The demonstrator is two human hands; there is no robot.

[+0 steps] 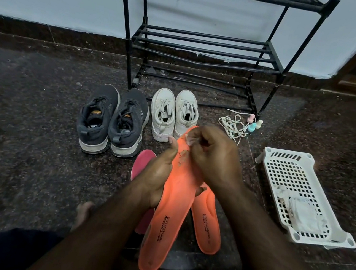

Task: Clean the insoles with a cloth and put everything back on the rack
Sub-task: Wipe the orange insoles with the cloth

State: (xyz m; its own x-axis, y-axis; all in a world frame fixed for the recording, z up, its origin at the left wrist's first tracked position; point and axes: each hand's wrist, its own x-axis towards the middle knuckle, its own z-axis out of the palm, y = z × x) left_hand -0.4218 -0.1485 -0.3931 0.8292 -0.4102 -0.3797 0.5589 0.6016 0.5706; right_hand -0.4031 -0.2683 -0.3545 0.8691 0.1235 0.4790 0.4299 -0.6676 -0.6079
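My left hand (158, 173) grips an orange insole (172, 204) from its left edge, thumb up along the side, holding it off the floor. My right hand (212, 155) is curled over the insole's toe end and pinches a small pale cloth (191, 140) against it. The toe area shows worn, flaked patches. A second orange insole (206, 224) lies on the floor under my right forearm. A pink insole (142, 164) lies to the left, partly hidden by my left hand. The black rack (206, 50) stands against the wall with bare shelves.
Grey sneakers (112, 121) and white sneakers (174, 114) stand on the dark floor before the rack. White laces (232, 125) and small pastel bottles (253, 123) lie near the rack's right leg. A white plastic basket (281, 164) holding a wipes pack sits at right. My foot (82, 212) shows lower left.
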